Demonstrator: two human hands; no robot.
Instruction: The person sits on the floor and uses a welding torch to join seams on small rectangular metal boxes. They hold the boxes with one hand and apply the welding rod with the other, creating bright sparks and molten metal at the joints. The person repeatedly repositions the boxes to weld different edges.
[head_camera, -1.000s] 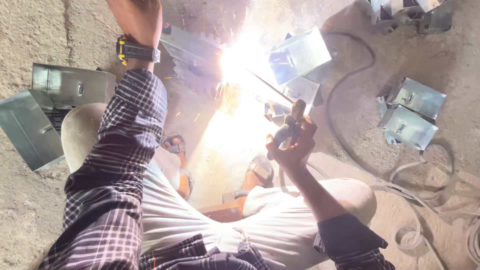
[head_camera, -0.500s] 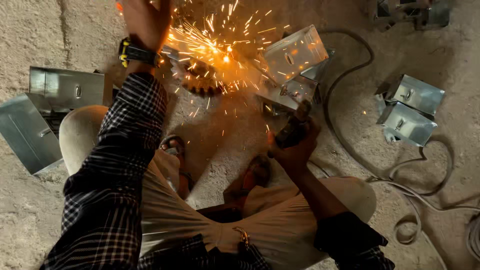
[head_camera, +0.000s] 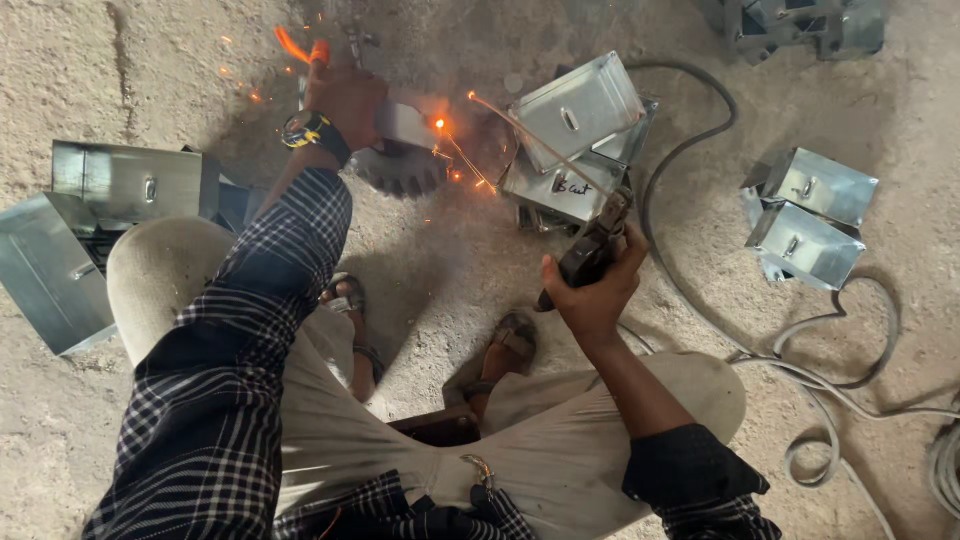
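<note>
Welding is under way: the right hand (head_camera: 592, 283) clamps the electrode holder (head_camera: 590, 245), rod tip sparking at the gear (head_camera: 400, 165), which the left hand (head_camera: 345, 95) seemingly grips; next, steady contact.

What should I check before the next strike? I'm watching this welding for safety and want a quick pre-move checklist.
1. Rod seated in the holder: ok; the rod runs from its grip toward the glowing spot.
2. Right hand firm on the holder: ok, fingers wrapped around it.
3. Left hand clear of the heat: not ok; it is bare, with sparks close by.
4. Feet covered: not ok; open sandals near the sparks.
5. Cable clear of the work: cannot tell; it curves behind the metal boxes.
6. Workpiece steady: cannot tell; the left hand hides it.
</note>
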